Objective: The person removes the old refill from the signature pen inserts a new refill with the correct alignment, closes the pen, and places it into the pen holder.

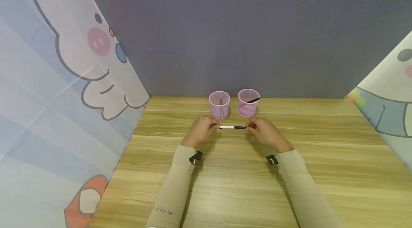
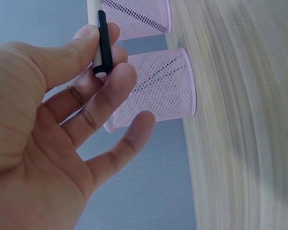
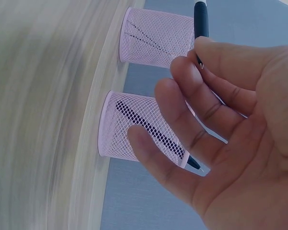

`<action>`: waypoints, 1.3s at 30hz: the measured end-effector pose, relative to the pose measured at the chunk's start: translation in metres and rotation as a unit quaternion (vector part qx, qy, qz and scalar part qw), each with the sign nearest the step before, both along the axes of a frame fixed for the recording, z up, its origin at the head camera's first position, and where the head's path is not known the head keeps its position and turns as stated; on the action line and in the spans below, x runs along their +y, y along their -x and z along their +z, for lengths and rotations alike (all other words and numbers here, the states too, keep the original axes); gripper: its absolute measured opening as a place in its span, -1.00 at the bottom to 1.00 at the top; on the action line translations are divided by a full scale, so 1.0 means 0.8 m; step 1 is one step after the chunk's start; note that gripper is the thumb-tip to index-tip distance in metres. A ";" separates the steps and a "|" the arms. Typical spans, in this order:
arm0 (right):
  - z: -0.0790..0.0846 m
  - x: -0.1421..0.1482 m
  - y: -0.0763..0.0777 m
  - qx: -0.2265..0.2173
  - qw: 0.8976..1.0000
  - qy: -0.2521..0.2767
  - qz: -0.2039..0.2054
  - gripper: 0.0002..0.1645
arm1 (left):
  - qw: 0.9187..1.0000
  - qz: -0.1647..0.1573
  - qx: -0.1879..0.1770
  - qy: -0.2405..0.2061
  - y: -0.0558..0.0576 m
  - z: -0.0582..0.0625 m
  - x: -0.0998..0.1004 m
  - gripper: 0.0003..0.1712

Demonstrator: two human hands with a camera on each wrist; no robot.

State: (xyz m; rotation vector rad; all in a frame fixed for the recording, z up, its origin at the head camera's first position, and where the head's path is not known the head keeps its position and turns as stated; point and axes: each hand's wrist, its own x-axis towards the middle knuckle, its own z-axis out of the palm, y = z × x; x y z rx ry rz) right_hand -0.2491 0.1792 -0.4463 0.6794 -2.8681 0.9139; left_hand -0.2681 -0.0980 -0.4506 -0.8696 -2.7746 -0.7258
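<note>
Left grip pinches the clip end, right grip the tip end, of a slim white-and-black pen, level above the wood-grain worktop. Beyond, I see round pink mesh: 11 o'clock cup with thin dark sticks, 1 o'clock cup with leaning dark pen. Grey wall, 12 o'clock. Beige sleeves reach in from 7 and 5.

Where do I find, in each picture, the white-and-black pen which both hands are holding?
Head: the pen is slightly right of and below centre, between the left hand and right hand.
Left wrist: pen at the top, left of centre.
Right wrist: pen at the top, right of centre.
Shared landmark: the pink mesh cup with two thin sticks.
</note>
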 end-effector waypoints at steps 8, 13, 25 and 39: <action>0.000 -0.001 0.000 0.001 1.000 -0.001 -0.003 -0.91 | 1.000 -0.006 -0.008 -0.007 0.001 0.000 0.001 -0.87; 0.003 -0.001 -0.001 -0.001 1.000 -0.001 -0.007 -0.93 | 1.000 -0.013 -0.009 -0.013 0.001 0.001 0.002 -0.88; 0.002 -0.004 -0.003 0.006 1.000 -0.010 -0.008 -0.92 | 1.000 -0.017 -0.012 -0.011 0.001 0.001 0.000 -0.88; 0.002 -0.006 -0.003 0.009 1.000 0.003 -0.009 -0.88 | 0.999 -0.022 -0.013 -0.020 0.003 -0.003 0.000 -0.90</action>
